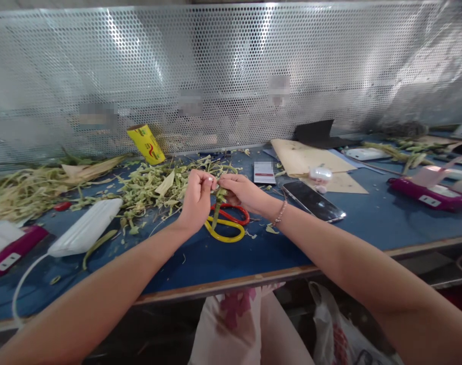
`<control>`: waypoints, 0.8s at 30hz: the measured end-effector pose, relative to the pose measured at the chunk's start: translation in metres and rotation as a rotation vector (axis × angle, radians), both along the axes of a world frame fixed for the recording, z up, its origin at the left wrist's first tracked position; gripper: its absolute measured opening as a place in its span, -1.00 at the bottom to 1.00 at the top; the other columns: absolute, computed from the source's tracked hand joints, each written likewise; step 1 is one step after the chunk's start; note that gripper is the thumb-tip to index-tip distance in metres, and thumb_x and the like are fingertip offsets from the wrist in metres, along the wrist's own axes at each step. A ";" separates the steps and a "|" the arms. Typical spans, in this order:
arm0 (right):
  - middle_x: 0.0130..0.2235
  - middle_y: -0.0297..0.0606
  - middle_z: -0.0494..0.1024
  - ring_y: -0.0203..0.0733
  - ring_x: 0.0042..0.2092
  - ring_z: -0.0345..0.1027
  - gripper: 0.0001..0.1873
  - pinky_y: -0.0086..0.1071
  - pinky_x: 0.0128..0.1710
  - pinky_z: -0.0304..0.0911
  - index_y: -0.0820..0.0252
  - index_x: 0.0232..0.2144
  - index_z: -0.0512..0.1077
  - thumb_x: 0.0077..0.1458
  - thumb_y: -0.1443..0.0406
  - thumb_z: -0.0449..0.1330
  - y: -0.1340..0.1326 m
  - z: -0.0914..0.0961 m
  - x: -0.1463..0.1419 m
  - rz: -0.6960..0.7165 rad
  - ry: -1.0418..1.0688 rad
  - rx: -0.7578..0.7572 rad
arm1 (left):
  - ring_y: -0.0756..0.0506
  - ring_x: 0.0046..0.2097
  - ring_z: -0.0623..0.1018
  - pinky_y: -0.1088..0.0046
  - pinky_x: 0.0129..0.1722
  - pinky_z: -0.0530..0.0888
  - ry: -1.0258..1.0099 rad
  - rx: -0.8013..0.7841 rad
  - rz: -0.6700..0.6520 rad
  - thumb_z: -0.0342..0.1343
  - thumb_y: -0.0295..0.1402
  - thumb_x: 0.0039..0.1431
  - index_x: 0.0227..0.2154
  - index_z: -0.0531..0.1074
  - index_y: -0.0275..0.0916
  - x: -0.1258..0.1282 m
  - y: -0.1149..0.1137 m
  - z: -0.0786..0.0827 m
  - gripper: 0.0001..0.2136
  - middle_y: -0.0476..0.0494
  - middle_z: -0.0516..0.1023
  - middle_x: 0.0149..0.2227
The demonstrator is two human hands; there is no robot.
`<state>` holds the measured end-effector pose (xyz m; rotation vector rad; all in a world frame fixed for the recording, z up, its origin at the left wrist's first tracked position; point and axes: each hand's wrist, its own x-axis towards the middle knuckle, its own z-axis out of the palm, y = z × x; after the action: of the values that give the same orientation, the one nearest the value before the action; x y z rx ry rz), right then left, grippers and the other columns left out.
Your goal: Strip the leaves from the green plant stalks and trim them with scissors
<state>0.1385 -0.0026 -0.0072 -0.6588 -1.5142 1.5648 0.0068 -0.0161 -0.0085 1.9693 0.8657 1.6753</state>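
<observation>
My left hand (196,200) and my right hand (236,190) meet above the middle of the blue table, fingertips pinched close together. A green strip of plant stem (216,214) hangs down from between them, its upper end hidden by the fingers. My right hand is closed on this stem. The left thumb and fingers are also closed at its top, but what they pinch is hidden. Below the hands lie a yellow loop (231,238) and a red loop (245,217), which look like scissor handles; no blades show. A heap of pale green plant pieces (147,185) spreads beside my left hand.
A white power bank-like block (88,228) with a cable lies left. A black phone (313,202) lies near my right wrist. Behind are a yellow box (146,144), brown paper (307,159) and a perforated metal screen (223,61). Purple power strips (428,195) sit at both sides.
</observation>
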 end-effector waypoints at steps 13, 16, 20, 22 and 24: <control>-0.71 -0.56 -0.02 -0.49 -0.70 -0.22 -0.74 -0.59 -0.74 -0.24 0.17 -0.60 0.05 0.10 0.31 -0.04 -0.004 -0.002 -0.007 0.013 0.092 0.108 | 0.08 -0.54 0.19 0.57 -0.53 0.21 -0.277 -0.315 -0.108 -0.08 -0.41 0.15 -0.54 0.16 -0.23 0.005 0.000 0.001 -0.83 0.05 0.16 -0.57; -0.70 -0.56 -0.02 -0.50 -0.69 -0.21 -0.72 -0.58 -0.72 -0.22 0.17 -0.60 0.04 0.10 0.25 -0.01 -0.009 -0.001 -0.008 0.007 0.060 0.161 | 0.08 -0.57 0.17 0.59 -0.57 0.20 -0.264 -0.372 -0.006 -0.08 -0.41 0.16 -0.53 0.17 -0.23 0.006 -0.002 0.001 -0.84 0.06 0.16 -0.57; -0.68 -0.55 -0.03 -0.48 -0.66 -0.20 -0.70 -0.54 -0.68 -0.20 0.16 -0.60 0.01 0.10 0.22 -0.01 -0.010 -0.001 -0.006 -0.115 -0.008 0.254 | 0.08 -0.53 0.25 0.58 -0.55 0.25 -0.237 -0.436 0.108 -0.13 -0.39 0.19 -0.48 0.15 -0.21 0.008 -0.002 -0.002 -0.86 0.04 0.24 -0.50; -0.66 -0.52 -0.01 -0.47 -0.63 -0.17 -0.70 -0.52 -0.64 -0.17 0.16 -0.61 0.02 0.11 0.24 -0.04 -0.009 -0.002 -0.005 -0.207 -0.067 0.352 | 0.07 -0.52 0.28 0.56 -0.54 0.27 -0.204 -0.452 0.139 -0.17 -0.36 0.21 -0.46 0.13 -0.20 0.008 -0.002 -0.004 -0.86 0.02 0.29 -0.45; -0.64 -0.50 0.01 -0.45 -0.59 -0.12 -0.71 -0.51 -0.59 -0.13 0.17 -0.62 0.02 0.12 0.27 -0.07 -0.008 -0.002 -0.004 -0.277 -0.155 0.457 | 0.06 -0.52 0.30 0.52 -0.51 0.29 -0.141 -0.428 0.163 -0.19 -0.33 0.22 -0.45 0.11 -0.19 0.007 -0.001 -0.005 -0.86 0.00 0.31 -0.43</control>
<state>0.1346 -0.0106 -0.0096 -0.6965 -1.7347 0.9337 0.0140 -0.0170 -0.0133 1.5114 1.2379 1.5332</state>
